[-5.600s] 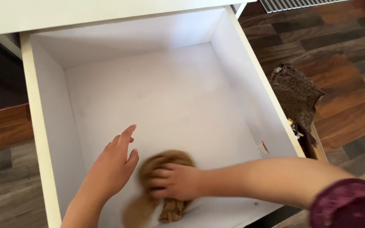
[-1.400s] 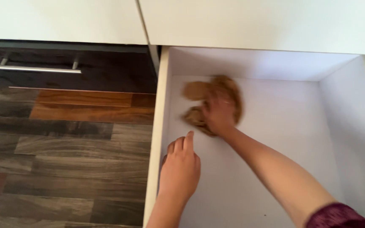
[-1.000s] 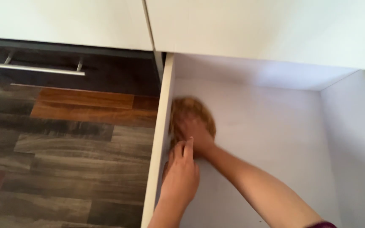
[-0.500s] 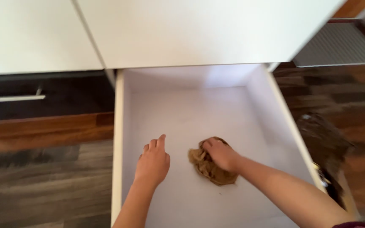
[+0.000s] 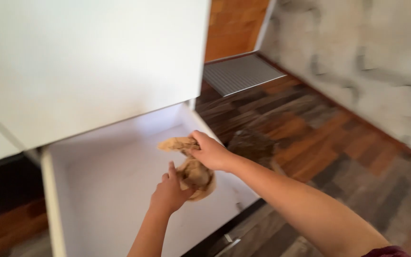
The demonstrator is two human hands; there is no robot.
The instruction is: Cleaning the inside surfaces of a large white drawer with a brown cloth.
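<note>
Both forearms are bare; a dark maroon sleeve (image 5: 388, 251) shows at the right arm's upper end.

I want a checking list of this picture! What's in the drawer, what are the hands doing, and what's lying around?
Surface: open white drawer, its floor bare where it shows.
Job's things: crumpled brown cloth, lifted above the drawer floor.
Clutter: dark speckled bundle on the floor right of the drawer, blurred; cannot tell what it is.
Grippers: right hand grips the top of the cloth; left hand touches its lower part from beneath.
Cables: nothing seen.
Surroundings: white cabinet front above the drawer, wood-pattern floor, grey floor vent, pale mottled wall.
</note>
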